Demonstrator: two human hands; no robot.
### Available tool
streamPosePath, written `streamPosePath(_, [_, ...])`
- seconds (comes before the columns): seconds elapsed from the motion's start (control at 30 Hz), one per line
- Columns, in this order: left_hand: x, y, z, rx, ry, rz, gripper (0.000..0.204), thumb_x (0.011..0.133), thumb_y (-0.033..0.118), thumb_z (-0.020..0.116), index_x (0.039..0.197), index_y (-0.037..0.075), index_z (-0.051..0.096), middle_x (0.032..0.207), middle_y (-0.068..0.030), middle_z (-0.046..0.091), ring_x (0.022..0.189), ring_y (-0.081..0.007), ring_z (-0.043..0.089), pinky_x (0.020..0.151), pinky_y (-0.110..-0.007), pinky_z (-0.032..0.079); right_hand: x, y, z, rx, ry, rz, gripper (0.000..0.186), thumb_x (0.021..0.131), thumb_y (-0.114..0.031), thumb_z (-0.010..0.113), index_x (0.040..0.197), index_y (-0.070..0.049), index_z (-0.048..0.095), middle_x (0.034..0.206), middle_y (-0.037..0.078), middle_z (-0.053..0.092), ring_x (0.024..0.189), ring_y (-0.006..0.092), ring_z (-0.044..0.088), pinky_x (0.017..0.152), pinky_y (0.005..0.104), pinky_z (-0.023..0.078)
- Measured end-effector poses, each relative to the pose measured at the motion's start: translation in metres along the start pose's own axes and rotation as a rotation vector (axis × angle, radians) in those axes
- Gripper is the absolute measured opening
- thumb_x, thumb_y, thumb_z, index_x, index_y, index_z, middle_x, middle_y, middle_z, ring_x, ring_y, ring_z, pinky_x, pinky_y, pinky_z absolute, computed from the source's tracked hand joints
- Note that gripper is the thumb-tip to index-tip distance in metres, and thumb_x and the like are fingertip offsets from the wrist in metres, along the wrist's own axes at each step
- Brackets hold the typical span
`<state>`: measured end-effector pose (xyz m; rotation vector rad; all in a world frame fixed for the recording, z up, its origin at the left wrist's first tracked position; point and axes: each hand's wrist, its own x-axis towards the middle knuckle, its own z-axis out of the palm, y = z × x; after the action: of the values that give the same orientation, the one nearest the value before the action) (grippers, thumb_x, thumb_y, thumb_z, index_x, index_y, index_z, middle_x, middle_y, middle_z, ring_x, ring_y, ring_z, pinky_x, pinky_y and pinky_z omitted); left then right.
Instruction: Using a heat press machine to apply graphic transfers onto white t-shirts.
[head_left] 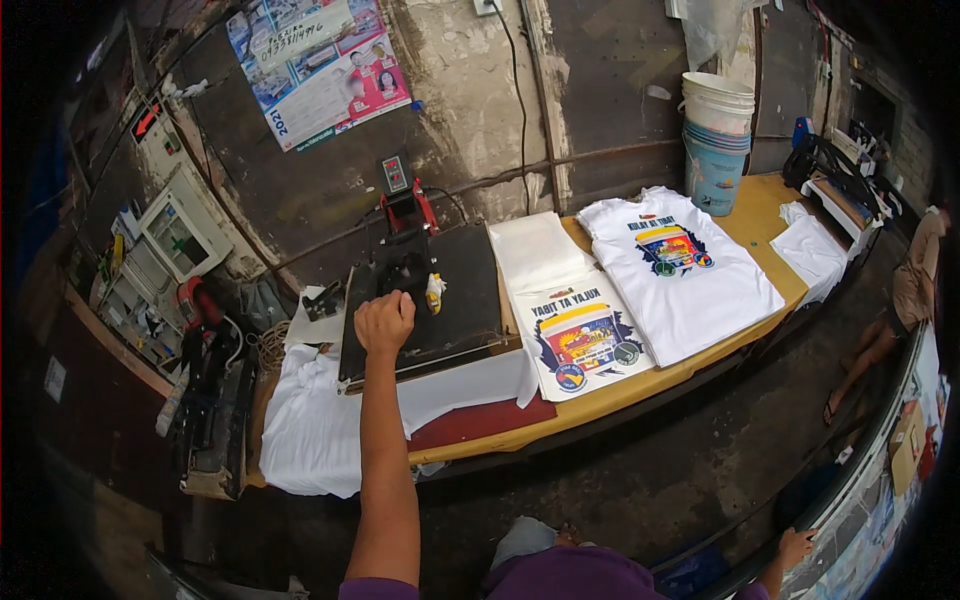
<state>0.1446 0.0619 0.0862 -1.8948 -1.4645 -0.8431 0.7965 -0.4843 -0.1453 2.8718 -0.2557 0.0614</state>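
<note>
My left hand [385, 320] is closed in a fist over the black heat press [465, 270], at its handle, which the fingers mostly hide. Beside the fist, a white and yellow wrapped piece [435, 292] sticks up. The press's upper plate is down, and white cloth [465, 383] shows from beneath its front edge. At the lower right, my right hand [795, 548] rests on the edge of a cluttered surface, fingers stretched out. Right of the press lies a stack of transfer sheets [585, 340] with a colourful mirrored print. A printed white T-shirt [690, 300] lies flat beyond it.
A second press-like machine [215, 400] stands at the far left, next to draped white shirts [310, 420]. Stacked buckets [716, 150] stand at the table's back. Another person [905, 290] is at the far right. A dark floor [600, 460] runs along the yellow-covered table [480, 437].
</note>
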Motion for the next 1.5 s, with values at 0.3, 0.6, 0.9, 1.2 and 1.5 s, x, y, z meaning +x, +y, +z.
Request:
streamPosePath(0.3, [0.001,-0.001,0.001,-0.012,0.035,0.026,0.030,0.082,0.027,0.051,0.060,0.007,0.054,0.056,-0.0120,0.057,0.053,-0.0318,0.056,0.055,-0.043,0.044,-0.004,-0.001,-0.006,-0.001,-0.019,-0.001,0.069,0.088,-0.038,0.054,0.142,-0.008,0.023,0.130,0.022,0.044,0.120,0.0335,0.044,0.089,0.0438,0.049])
streamPosePath(0.6, [0.000,0.001,0.001,-0.013,0.022,0.011,0.030,0.082,0.027,0.051,0.060,0.007,0.054,0.058,-0.0120,0.058,0.055,-0.0320,0.057,0.056,-0.043,0.044,0.001,0.003,0.004,-0.040,0.017,-0.017,0.070,0.087,-0.038,0.055,0.142,-0.008,0.024,0.127,0.021,0.047,0.116,0.0320,0.048,0.086,0.0435,0.051])
streamPosePath(0.9, [0.000,-0.001,0.000,-0.007,0.004,0.014,0.029,0.083,0.027,0.050,0.061,0.008,0.054,0.059,-0.0110,0.058,0.056,-0.0310,0.058,0.057,-0.042,0.044,0.007,0.002,0.014,-0.006,0.076,-0.021,0.066,0.086,-0.036,0.056,0.139,-0.008,0.028,0.121,0.020,0.050,0.111,0.0313,0.051,0.083,0.0443,0.052])
streamPosePath(1.2, [0.000,0.000,-0.001,0.005,0.020,0.028,0.029,0.082,0.027,0.050,0.061,0.008,0.054,0.058,-0.0108,0.058,0.055,-0.0309,0.057,0.057,-0.042,0.044,0.007,0.004,0.014,0.004,0.068,-0.017,0.067,0.086,-0.036,0.055,0.140,-0.009,0.026,0.121,0.020,0.050,0.112,0.0313,0.050,0.084,0.0434,0.051])
streamPosePath(1.5, [0.000,-0.001,0.003,-0.009,0.029,0.037,0.029,0.082,0.026,0.051,0.060,0.007,0.053,0.057,-0.0112,0.057,0.054,-0.0318,0.056,0.055,-0.043,0.043,0.001,0.004,0.005,-0.013,0.054,-0.027,0.069,0.087,-0.041,0.057,0.140,-0.008,0.027,0.122,0.020,0.050,0.110,0.0309,0.052,0.085,0.0421,0.051])
